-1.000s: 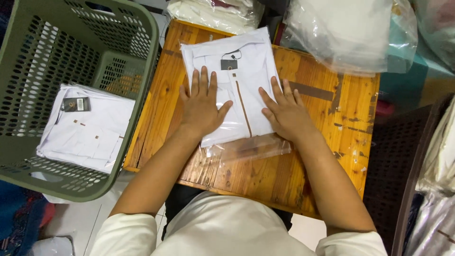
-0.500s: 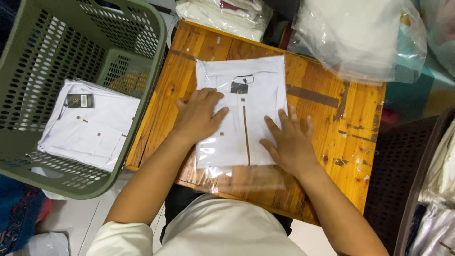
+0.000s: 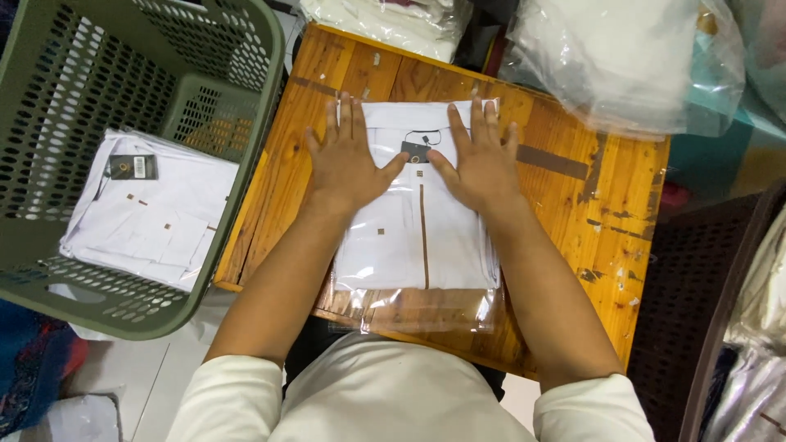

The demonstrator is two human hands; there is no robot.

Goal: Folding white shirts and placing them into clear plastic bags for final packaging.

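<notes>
On the wooden table (image 3: 573, 213), mid-surface and running from near the far edge to just past the near edge: a folded white shirt (image 3: 417, 221) in a clear plastic bag (image 3: 426, 311). Shirt has a brown placket line down the centre, small brown square accents, and a dark tag (image 3: 415, 152) at the collar. The bag's open, empty end lies flat over the near edge, toward the person.

Left hand (image 3: 348, 160): flat, palm down, fingers spread, pressing the upper left part of the shirt near the collar. Not gripping anything.
Right hand (image 3: 483, 160): same posture, flat and splayed on the upper right part. Thumbs angle in toward the dark tag, one either side, close to it. Both forearms run down over the shirt's left and right sides; white sleeves at the bottom of view.

Table surface right of the shirt: bare wood with dark scuffs and a strip of brown tape.

Off the left edge: a green perforated laundry basket (image 3: 246, 164), just beside the table. Inside it lies another bagged white shirt (image 3: 155, 217) with a dark tag, flat on the basket floor.

Beyond the far edge: a bundle of white garments in plastic (image 3: 385, 20). At the far right corner: a large clear plastic sack (image 3: 630, 57) with white fabric inside, overlapping the table corner.
</notes>
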